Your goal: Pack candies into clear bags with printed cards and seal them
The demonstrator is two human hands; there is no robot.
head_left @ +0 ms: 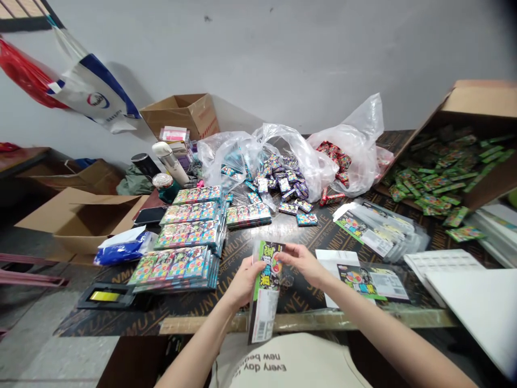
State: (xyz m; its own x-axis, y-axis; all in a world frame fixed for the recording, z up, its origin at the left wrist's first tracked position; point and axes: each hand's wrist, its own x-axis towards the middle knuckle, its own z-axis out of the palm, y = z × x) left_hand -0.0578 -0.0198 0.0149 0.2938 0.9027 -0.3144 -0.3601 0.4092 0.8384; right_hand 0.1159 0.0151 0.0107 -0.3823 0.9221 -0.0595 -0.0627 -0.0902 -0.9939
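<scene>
A printed plastic packaging sleeve (266,302), green and black with a white label and barcode, hangs upright in front of me at the table's near edge. My left hand (245,280) pinches its left side, thumb on the front. At its upper right, my right hand (302,263) grips it by thumb and fingers. Whether anything is inside the sleeve, I cannot tell. Left of my hands stand stacks of colourful printed packs (172,264). To the right, more flat sleeves (375,231) lie in an overlapping pile, with another sleeve (363,280) nearer on white paper.
Small dark boxes (285,180) spill from clear plastic bags (278,137) at the back. A tilted carton (480,102) of green packs stands right, white boards (476,302) below it. Bottles (172,161), a phone (150,216) and a tape dispenser (113,296) are left.
</scene>
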